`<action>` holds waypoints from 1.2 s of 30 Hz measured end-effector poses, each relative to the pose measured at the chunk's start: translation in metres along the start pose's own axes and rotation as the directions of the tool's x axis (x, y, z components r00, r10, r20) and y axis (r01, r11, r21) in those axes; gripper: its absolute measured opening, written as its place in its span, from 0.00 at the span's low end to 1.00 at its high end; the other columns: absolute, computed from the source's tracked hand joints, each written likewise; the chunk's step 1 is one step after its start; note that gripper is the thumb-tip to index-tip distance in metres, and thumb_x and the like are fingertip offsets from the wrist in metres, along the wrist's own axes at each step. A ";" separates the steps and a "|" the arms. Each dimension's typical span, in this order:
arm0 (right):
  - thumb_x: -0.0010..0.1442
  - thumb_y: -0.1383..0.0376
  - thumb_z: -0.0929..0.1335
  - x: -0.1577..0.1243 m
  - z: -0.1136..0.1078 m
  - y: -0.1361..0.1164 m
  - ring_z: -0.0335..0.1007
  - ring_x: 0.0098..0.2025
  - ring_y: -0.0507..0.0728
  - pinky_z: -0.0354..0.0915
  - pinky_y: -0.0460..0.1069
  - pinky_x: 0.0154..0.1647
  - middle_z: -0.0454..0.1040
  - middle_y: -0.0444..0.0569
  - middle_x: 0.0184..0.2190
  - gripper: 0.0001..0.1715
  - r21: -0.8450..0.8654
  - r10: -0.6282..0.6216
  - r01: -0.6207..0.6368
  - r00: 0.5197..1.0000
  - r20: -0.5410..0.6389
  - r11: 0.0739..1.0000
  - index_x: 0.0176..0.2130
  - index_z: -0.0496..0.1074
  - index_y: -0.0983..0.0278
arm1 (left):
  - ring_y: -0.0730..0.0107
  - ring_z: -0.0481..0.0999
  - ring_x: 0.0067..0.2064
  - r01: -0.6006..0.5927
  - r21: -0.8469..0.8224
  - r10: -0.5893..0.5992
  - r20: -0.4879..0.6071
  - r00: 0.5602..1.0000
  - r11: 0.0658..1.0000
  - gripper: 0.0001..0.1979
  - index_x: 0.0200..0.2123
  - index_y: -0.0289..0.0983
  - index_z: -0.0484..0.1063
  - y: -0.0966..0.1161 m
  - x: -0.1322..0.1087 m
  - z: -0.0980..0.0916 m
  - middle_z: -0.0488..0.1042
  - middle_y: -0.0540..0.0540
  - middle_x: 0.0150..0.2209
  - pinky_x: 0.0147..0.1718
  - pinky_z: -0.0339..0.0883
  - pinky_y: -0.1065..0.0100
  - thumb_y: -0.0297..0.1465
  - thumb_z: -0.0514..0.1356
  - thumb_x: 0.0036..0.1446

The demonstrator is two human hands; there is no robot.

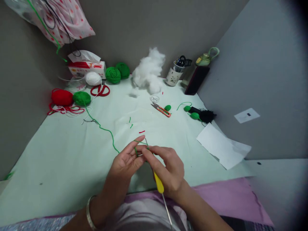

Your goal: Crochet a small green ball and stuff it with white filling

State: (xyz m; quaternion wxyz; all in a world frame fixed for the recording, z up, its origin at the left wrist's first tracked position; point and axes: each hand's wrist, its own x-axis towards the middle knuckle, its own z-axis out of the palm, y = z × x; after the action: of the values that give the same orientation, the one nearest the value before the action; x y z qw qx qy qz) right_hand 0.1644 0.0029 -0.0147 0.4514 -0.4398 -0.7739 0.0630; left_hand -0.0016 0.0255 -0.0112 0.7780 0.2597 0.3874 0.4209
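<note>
My right hand (169,166) is closed around a crochet hook (158,182) with a yellow grip, its metal tip pointing up and away from me. Green yarn (112,138) runs from a green ball (82,98) at the left over to my left hand (127,160). The strand passes over my raised left index finger and across to the hook tip. My left thumb and middle finger pinch at the yarn beside the hook. The worked piece between the fingers is mostly hidden.
Snips (161,109) and a small green piece (167,108) lie ahead. Behind are white stuffing (148,72), green balls (113,75), red scissors (100,90), red yarn (62,97), a tissue pack (88,69) and a pen cup (174,75). White paper (222,146) lies right.
</note>
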 end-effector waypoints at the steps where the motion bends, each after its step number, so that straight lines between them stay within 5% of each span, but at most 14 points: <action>1: 0.69 0.73 0.68 -0.003 0.002 0.000 0.79 0.51 0.62 0.77 0.56 0.49 0.81 0.56 0.50 0.32 -0.038 -0.039 0.039 0.999 -0.006 0.999 0.68 0.71 0.55 | 0.66 0.78 0.52 0.019 -0.022 -0.019 -0.001 1.000 1.000 0.30 0.65 0.41 0.72 0.000 -0.001 0.001 0.82 0.47 0.45 0.55 0.67 0.68 0.32 0.72 0.60; 6: 0.70 0.71 0.69 -0.005 0.001 0.003 0.78 0.46 0.59 0.78 0.54 0.43 0.80 0.51 0.46 0.25 0.281 0.169 -0.151 0.985 -0.041 0.948 0.60 0.78 0.48 | 0.69 0.78 0.46 0.108 -0.157 -0.082 0.163 0.983 0.982 0.29 0.62 0.40 0.75 0.003 -0.002 -0.002 0.80 0.48 0.43 0.52 0.69 0.70 0.34 0.73 0.58; 12: 0.72 0.66 0.70 0.006 -0.009 0.010 0.77 0.37 0.56 0.75 0.52 0.38 0.81 0.50 0.39 0.12 0.640 0.424 -0.351 0.904 0.044 0.683 0.46 0.85 0.56 | 0.70 0.76 0.43 0.105 -0.134 -0.079 0.183 0.980 0.985 0.23 0.60 0.39 0.78 0.014 0.001 -0.011 0.80 0.48 0.41 0.50 0.68 0.69 0.33 0.69 0.61; 18: 0.69 0.59 0.73 0.015 -0.014 0.012 0.70 0.26 0.50 0.68 0.46 0.26 0.78 0.46 0.29 0.10 0.840 0.578 -0.450 0.787 0.214 0.302 0.38 0.85 0.59 | 0.71 0.75 0.40 0.112 -0.110 -0.086 0.219 0.972 0.988 0.23 0.57 0.38 0.81 0.015 0.000 -0.012 0.79 0.47 0.40 0.44 0.68 0.70 0.33 0.73 0.58; 20: 0.69 0.57 0.73 0.016 -0.014 0.010 0.70 0.27 0.51 0.68 0.46 0.27 0.78 0.47 0.30 0.11 0.835 0.562 -0.448 0.799 0.215 0.318 0.38 0.85 0.58 | 0.70 0.77 0.40 0.089 -0.086 -0.068 0.224 0.972 0.992 0.25 0.58 0.39 0.80 0.012 0.001 -0.009 0.79 0.47 0.40 0.46 0.69 0.68 0.32 0.74 0.57; 25: 0.71 0.62 0.71 0.014 -0.011 0.004 0.76 0.44 0.58 0.72 0.52 0.42 0.85 0.50 0.41 0.10 0.655 0.369 -0.344 0.923 0.106 0.673 0.45 0.85 0.53 | 0.62 0.80 0.48 0.045 -0.059 -0.032 0.199 0.980 0.997 0.30 0.60 0.43 0.78 0.003 0.001 -0.002 0.81 0.45 0.45 0.52 0.71 0.62 0.32 0.77 0.53; 27: 0.72 0.64 0.71 0.014 -0.010 0.005 0.77 0.47 0.58 0.71 0.53 0.47 0.85 0.48 0.41 0.11 0.632 0.338 -0.319 0.936 0.095 0.706 0.47 0.85 0.53 | 0.61 0.79 0.49 0.011 -0.018 -0.008 0.147 0.989 1.000 0.33 0.59 0.43 0.78 0.002 0.001 -0.002 0.80 0.45 0.44 0.49 0.72 0.64 0.33 0.78 0.50; 36: 0.72 0.58 0.70 0.013 -0.004 0.016 0.76 0.37 0.50 0.72 0.45 0.43 0.84 0.44 0.38 0.10 0.845 0.484 -0.438 0.836 0.258 0.306 0.43 0.84 0.56 | 0.65 0.76 0.46 -0.199 0.387 0.202 0.033 0.979 0.901 0.28 0.54 0.47 0.82 0.009 0.001 -0.005 0.74 0.50 0.41 0.49 0.70 0.67 0.32 0.79 0.48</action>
State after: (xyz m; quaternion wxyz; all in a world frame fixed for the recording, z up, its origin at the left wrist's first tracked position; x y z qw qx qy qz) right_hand 0.1749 0.0210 -0.0113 0.5906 -0.3450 -0.4569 0.5687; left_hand -0.0096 0.0318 -0.0078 0.6622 0.4452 0.4374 0.4146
